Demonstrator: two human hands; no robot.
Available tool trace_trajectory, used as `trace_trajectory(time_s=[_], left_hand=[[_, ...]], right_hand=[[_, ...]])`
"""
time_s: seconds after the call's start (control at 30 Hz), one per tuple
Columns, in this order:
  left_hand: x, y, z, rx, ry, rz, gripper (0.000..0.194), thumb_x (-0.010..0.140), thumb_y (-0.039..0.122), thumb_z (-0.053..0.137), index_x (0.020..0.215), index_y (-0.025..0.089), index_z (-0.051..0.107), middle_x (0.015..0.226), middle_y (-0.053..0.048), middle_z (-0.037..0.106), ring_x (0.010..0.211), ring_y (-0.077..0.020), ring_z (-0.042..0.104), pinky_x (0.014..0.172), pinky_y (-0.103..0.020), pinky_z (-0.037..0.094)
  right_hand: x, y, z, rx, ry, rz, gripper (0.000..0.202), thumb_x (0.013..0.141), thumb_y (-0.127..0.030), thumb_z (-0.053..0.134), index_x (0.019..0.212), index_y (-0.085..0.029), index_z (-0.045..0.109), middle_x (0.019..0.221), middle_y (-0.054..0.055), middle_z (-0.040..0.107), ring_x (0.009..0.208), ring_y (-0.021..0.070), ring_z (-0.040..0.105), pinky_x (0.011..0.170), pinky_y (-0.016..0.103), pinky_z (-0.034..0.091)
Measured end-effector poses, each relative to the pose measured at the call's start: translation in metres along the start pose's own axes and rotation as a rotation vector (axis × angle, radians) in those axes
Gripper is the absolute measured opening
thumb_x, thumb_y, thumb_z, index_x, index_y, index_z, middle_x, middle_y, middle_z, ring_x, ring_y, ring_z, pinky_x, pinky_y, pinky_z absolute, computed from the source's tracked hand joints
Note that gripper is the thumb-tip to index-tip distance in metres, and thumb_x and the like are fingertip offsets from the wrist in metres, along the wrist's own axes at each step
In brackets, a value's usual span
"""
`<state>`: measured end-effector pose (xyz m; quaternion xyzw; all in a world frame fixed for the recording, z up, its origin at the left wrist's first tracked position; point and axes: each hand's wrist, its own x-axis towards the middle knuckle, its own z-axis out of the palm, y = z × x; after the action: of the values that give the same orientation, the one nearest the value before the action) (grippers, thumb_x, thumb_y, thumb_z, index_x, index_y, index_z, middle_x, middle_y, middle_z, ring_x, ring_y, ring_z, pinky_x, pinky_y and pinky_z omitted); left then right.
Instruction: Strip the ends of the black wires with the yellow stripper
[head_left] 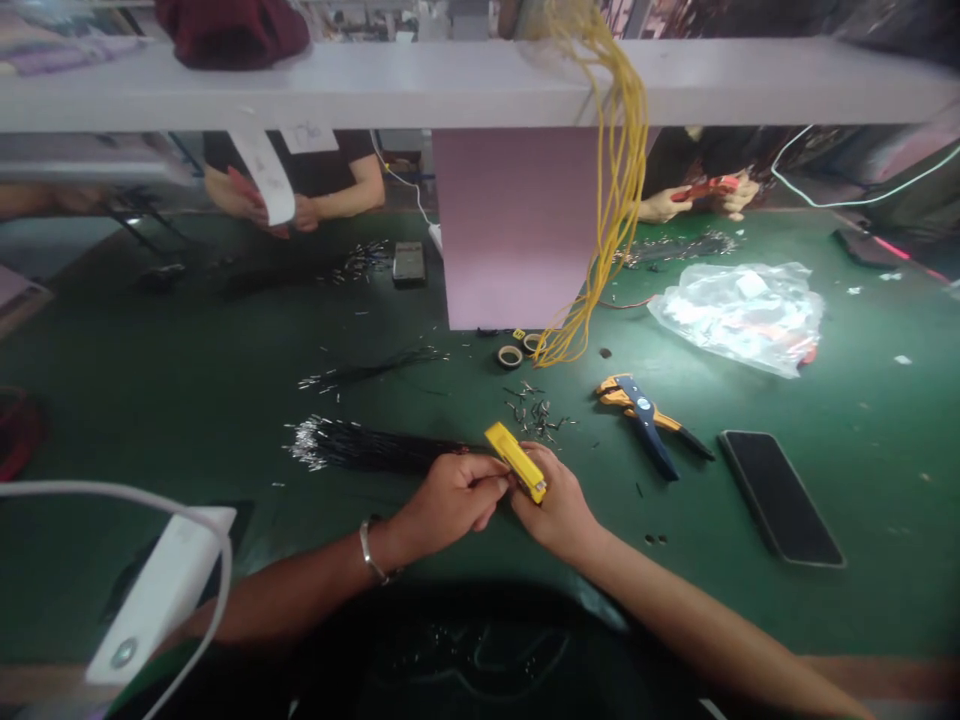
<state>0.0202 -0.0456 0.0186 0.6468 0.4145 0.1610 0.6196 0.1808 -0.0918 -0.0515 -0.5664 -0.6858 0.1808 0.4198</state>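
My right hand (553, 505) is closed around a yellow hand tool (516, 461), which looks like a small wire stripper or crimper. Right against the tool, my left hand (459, 497) pinches thumb and finger together; what lies between them is too small to make out. Behind my left hand a thick bundle of black wires (375, 446) lies on the green table, its pale, shiny ends fanned out to the left. A thinner bunch of black wires (375, 368) rests farther back. Small loose metal and black pieces (538, 412) are scattered just beyond the yellow tool.
On the right lie orange-and-blue wire strippers (646, 420), a phone (781, 497) and a clear plastic bag (742, 315). Yellow wires (619, 190) hang from the shelf (375, 85) near two tape rolls (510, 356). A white power strip (165, 590) sits front left. Two people work opposite.
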Motion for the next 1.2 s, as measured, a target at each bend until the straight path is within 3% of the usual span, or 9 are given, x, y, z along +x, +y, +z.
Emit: trace_trajectory(time_s=[0.2, 0.77, 0.97, 1.2], left_hand=[[0.0006, -0.0027, 0.0002, -0.051, -0.019, 0.027, 0.023, 0.084, 0.023, 0.048, 0.071, 0.013, 0.064, 0.04, 0.007, 0.042, 0.037, -0.0052, 0.036, 0.042, -0.019, 0.03], [0.002, 0.0031, 0.0018, -0.185, -0.049, -0.059, 0.018, 0.081, 0.022, 0.049, 0.077, 0.012, 0.064, 0.036, 0.008, 0.042, 0.031, -0.0045, 0.034, 0.036, -0.017, 0.03], [0.0045, -0.004, 0.0019, -0.269, -0.071, -0.067, 0.017, 0.08, 0.026, 0.052, 0.078, 0.012, 0.063, 0.037, 0.007, 0.045, 0.03, -0.0045, 0.034, 0.035, -0.018, 0.028], [0.0071, -0.0058, 0.0027, -0.341, -0.074, -0.105, 0.015, 0.078, 0.025, 0.055, 0.077, 0.013, 0.063, 0.037, 0.007, 0.046, 0.029, -0.0047, 0.035, 0.032, -0.017, 0.029]], right_hand=[[0.0011, -0.0043, 0.0, 0.052, -0.03, 0.143, 0.01, 0.074, -0.021, 0.052, 0.083, -0.02, 0.056, 0.079, 0.007, 0.065, 0.08, 0.024, 0.064, 0.07, 0.035, 0.054], [0.0002, -0.0007, 0.0054, 0.093, -0.015, 0.231, 0.011, 0.075, -0.025, 0.054, 0.077, -0.017, 0.061, 0.063, 0.003, 0.065, 0.054, 0.0156, 0.058, 0.053, 0.025, 0.05], [0.0021, -0.0018, 0.005, 0.164, -0.005, 0.244, 0.015, 0.076, -0.028, 0.055, 0.081, -0.016, 0.062, 0.063, 0.003, 0.066, 0.053, 0.0162, 0.058, 0.052, 0.026, 0.051], [0.0015, 0.0, 0.0056, 0.163, -0.003, 0.27, 0.015, 0.075, -0.029, 0.056, 0.072, -0.015, 0.061, 0.058, 0.003, 0.064, 0.05, 0.0147, 0.055, 0.049, 0.024, 0.049]])
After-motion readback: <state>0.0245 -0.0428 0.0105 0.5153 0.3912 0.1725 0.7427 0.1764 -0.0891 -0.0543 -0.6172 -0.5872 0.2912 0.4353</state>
